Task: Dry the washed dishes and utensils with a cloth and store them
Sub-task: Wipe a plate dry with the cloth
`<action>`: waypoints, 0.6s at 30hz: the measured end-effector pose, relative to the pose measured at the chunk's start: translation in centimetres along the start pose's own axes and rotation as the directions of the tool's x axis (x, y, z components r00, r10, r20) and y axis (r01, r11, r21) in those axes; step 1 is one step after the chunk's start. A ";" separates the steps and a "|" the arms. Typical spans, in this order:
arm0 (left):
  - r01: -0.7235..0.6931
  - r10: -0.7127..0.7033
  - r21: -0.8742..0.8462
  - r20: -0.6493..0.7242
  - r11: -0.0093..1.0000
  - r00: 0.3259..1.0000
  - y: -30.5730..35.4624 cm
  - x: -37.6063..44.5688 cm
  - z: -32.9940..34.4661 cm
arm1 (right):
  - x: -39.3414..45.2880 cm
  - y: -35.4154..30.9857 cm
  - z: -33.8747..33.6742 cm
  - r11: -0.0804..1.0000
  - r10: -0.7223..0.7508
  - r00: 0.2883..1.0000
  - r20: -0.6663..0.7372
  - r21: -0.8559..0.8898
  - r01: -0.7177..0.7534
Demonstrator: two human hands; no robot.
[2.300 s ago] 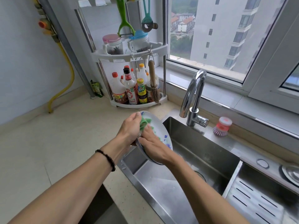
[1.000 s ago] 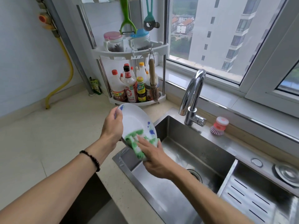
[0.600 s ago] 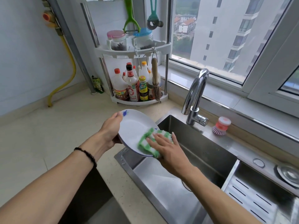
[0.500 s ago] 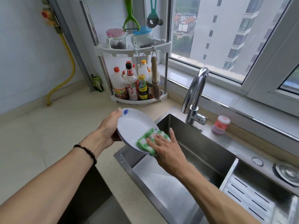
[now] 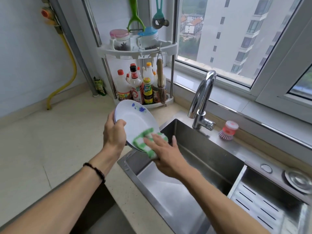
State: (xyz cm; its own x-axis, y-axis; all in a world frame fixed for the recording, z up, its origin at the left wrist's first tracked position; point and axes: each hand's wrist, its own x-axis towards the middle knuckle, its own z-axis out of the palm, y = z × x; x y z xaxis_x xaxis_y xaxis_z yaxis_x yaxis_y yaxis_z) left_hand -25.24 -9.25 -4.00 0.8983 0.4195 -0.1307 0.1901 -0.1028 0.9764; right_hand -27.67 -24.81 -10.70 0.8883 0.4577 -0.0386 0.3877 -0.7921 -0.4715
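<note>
Two hands meet at frame centre: left hand point(image 5: 114, 134) grips the tilted plate point(image 5: 135, 122) by its rim, thumb on top; right hand point(image 5: 164, 153) presses the cloth point(image 5: 144, 141) against its lower edge, fingers straight, above the sink point(image 5: 211, 159).

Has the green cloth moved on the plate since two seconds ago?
Yes. The green cloth was near the plate's top edge; now it's at the lower edge, nearer the sink.
</note>
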 end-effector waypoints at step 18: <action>-0.046 0.046 -0.003 0.062 0.999 0.997 0.4 -0.8 0.3 | -0.8 1.1 -0.2 0.999 -0.006 0.998 0.057 -0.039 0.008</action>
State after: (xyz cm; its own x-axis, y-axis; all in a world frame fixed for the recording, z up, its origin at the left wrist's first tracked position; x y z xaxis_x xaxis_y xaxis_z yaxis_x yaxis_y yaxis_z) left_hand -25.75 -9.90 -3.55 0.9289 0.3579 -0.0957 0.1470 -0.1191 0.9819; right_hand -27.93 -26.17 -10.98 0.8705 0.4847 -0.0859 0.4043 -0.8035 -0.4369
